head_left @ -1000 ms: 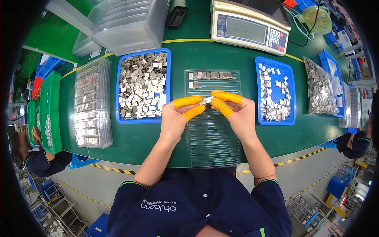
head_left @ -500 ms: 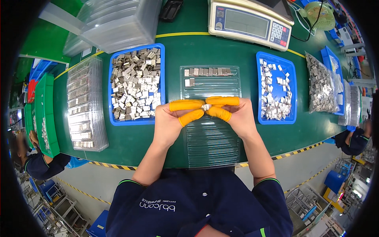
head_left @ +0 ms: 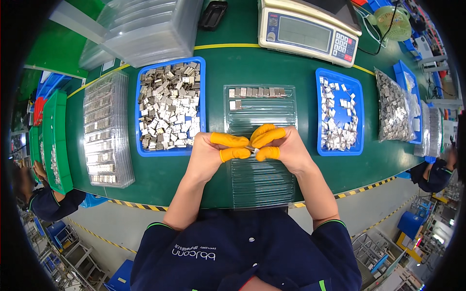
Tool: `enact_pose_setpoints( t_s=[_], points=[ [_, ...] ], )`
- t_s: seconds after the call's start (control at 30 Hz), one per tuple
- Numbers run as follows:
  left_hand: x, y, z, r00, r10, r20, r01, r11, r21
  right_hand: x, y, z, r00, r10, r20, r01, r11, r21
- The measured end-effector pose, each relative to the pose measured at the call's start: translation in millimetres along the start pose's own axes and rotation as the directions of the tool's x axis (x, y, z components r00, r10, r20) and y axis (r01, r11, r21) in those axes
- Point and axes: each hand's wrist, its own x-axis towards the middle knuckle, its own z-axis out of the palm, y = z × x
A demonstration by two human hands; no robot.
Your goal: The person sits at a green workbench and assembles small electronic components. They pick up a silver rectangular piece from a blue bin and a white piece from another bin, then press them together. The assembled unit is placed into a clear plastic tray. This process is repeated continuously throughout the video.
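Note:
My left hand (head_left: 212, 151) and my right hand (head_left: 283, 147) meet over the clear ribbed plastic tray (head_left: 262, 186), with yellow covers on their fingers and thumbs. Both pinch one small silvery metal connector piece (head_left: 253, 150) between the fingertips, which partly hide it. At the tray's far end, a row of small metal connector pieces (head_left: 255, 92) fills the first slot. One more connector piece (head_left: 235, 105) lies at the left of the second slot.
To the left stands a blue bin (head_left: 203, 111) heaped with metal shells, beside stacked filled clear trays (head_left: 108, 128). On the right are a blue bin (head_left: 360, 114) of small whitish-silver parts and a bulging bag of parts (head_left: 394, 109). A scale (head_left: 308, 34) sits at the back.
Both hands have come slightly nearer to me with the piece pinched between them. My right fingers have curled and the grip on it has shifted.

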Motion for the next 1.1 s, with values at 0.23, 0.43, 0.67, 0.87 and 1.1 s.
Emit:
enact_pose_setpoints(
  t_s=[0.23,0.43,0.67,0.87,1.1],
  points=[
    [-3,-6,3,0.999,-0.021,0.027,0.024,0.995,-0.099,-5,-3,8,0.997,-0.058,-0.049,0.059,0.998,0.006],
    [-6,-14,13,0.994,0.051,-0.099,-0.073,0.97,-0.232,-3,-1,13,0.911,-0.406,-0.074,0.346,0.848,-0.403],
    [-23,3,4,0.907,0.345,-0.243,-0.337,0.938,0.074,31,-21,14,0.691,-0.715,0.106,0.307,0.157,-0.939],
    [-42,8,-25,0.846,0.407,-0.345,-0.362,0.913,0.19,52,10,0,0.654,-0.733,0.186,0.19,-0.079,-0.979],
    [-46,4,-48,0.769,0.469,-0.434,-0.348,0.877,0.33,55,18,1,0.699,-0.694,0.17,0.207,-0.031,-0.978]
  ],
)
